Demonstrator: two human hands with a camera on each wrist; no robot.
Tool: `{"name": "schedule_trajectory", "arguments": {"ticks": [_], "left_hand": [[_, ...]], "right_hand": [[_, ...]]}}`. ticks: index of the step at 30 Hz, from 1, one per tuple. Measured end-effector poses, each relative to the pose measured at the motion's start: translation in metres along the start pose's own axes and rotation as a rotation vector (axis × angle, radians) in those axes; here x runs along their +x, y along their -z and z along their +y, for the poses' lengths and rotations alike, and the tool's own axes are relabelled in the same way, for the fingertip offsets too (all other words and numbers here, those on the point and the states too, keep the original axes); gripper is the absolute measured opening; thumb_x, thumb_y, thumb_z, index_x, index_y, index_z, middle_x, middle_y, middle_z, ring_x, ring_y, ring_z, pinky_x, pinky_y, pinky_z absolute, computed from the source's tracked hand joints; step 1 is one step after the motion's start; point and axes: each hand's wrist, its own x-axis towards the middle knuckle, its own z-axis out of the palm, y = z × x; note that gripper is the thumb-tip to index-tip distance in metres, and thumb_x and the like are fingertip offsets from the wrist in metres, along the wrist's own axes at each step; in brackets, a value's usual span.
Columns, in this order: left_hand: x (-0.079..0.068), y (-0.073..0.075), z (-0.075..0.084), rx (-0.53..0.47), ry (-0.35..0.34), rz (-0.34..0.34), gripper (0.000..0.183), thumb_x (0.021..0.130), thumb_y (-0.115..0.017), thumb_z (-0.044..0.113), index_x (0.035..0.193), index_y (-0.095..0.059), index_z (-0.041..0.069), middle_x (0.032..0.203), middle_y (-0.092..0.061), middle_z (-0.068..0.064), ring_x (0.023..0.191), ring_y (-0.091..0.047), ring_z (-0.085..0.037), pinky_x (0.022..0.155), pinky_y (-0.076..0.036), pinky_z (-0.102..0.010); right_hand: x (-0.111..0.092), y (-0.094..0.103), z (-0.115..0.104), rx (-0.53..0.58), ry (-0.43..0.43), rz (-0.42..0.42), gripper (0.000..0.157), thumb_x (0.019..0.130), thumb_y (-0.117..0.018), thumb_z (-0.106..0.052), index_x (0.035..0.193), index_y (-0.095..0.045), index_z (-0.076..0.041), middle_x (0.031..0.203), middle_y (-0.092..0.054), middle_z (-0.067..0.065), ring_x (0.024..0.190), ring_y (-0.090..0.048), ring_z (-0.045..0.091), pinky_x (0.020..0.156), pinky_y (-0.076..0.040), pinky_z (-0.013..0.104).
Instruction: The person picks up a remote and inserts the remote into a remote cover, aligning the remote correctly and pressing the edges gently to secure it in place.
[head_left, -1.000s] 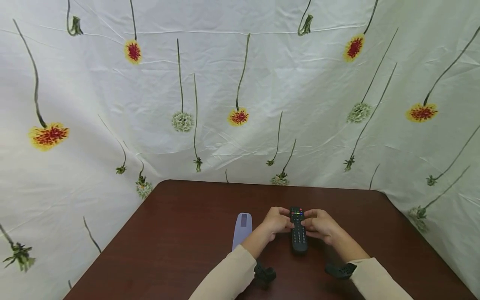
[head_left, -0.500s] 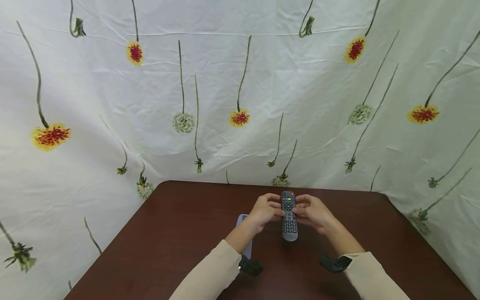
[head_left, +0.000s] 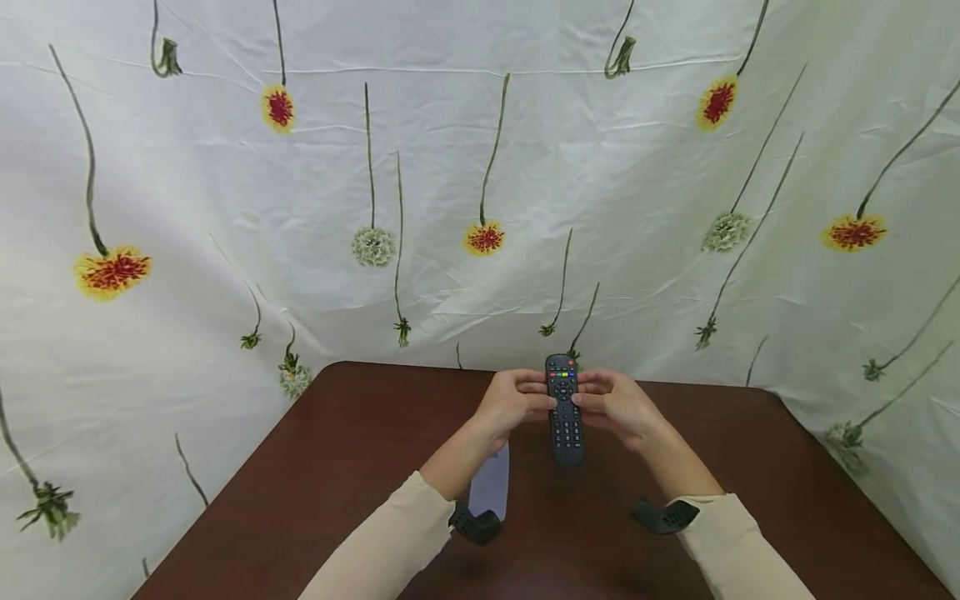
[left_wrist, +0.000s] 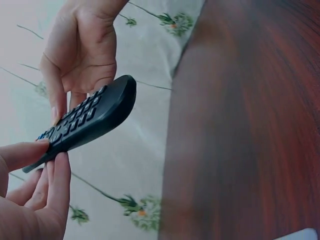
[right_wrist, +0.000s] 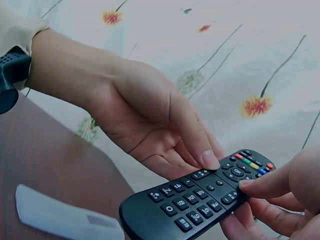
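Observation:
A black remote control (head_left: 566, 417) with number keys and a row of coloured buttons is held up above the table by both hands. My left hand (head_left: 508, 402) grips its left edge, thumb on the front face and fingers behind. On the opposite edge my right hand (head_left: 617, 406) pinches it the same way. The right wrist view shows the button side of the remote (right_wrist: 200, 195), with both thumbs resting near the middle keys. In the left wrist view the remote (left_wrist: 90, 112) appears from its side, tilted, its rounded lower end clear of the hands.
A pale lavender, long flat object (head_left: 489, 483) lies on the dark reddish-brown table (head_left: 360, 467), partly hidden under my left forearm. Black straps (head_left: 666, 517) with cameras sit on both wrists. Behind the table hangs a white cloth (head_left: 450, 167) printed with flowers.
Both hands have lifted the remote control up from close over the table and moved it forward and slightly left. My left forearm now covers the upper part of the lavender object.

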Motion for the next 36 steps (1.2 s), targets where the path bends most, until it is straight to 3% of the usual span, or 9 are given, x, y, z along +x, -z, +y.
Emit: {"name": "schedule_trajectory", "arguments": {"ticks": [5,14,25,36], "left_hand": [[-0.005,0.008,0.010,0.015,-0.069,-0.044,0.039,0.089,-0.074,-0.008,0.127,-0.063,-0.010,0.109,-0.070,-0.017,0.095,-0.073,-0.025,0.088,-0.057,-0.051],[-0.015,0.022,0.024,0.060,-0.135,-0.062,0.039,0.090,-0.073,-0.009,0.128,-0.063,-0.008,0.112,-0.069,-0.016,0.105,-0.071,-0.030,0.088,-0.058,-0.050],[-0.015,0.023,0.027,0.105,-0.211,-0.061,0.038,0.089,-0.073,-0.010,0.126,-0.064,-0.007,0.111,-0.070,-0.015,0.100,-0.069,-0.027,0.082,-0.060,-0.042],[-0.015,0.023,0.031,0.228,-0.295,-0.067,0.034,0.086,-0.076,-0.012,0.117,-0.069,-0.003,0.106,-0.072,-0.013,0.098,-0.069,-0.028,0.081,-0.060,-0.038]], "right_hand": [[-0.005,-0.005,-0.009,0.043,0.028,-0.019,0.041,0.100,-0.063,0.005,0.137,-0.049,0.016,0.111,-0.065,0.016,0.096,-0.070,0.019,0.089,-0.058,0.039],[-0.009,-0.022,-0.018,-0.003,0.104,0.034,0.040,0.099,-0.066,0.005,0.136,-0.053,0.013,0.120,-0.062,0.022,0.099,-0.068,0.020,0.090,-0.057,0.041],[-0.013,-0.025,-0.021,-0.078,0.192,0.056,0.032,0.098,-0.065,0.008,0.130,-0.060,0.012,0.116,-0.063,0.020,0.104,-0.066,0.025,0.091,-0.057,0.042],[-0.013,-0.018,-0.012,-0.250,0.415,-0.006,0.022,0.096,-0.068,0.007,0.117,-0.065,0.006,0.115,-0.062,0.019,0.107,-0.067,0.035,0.091,-0.056,0.051]]}}
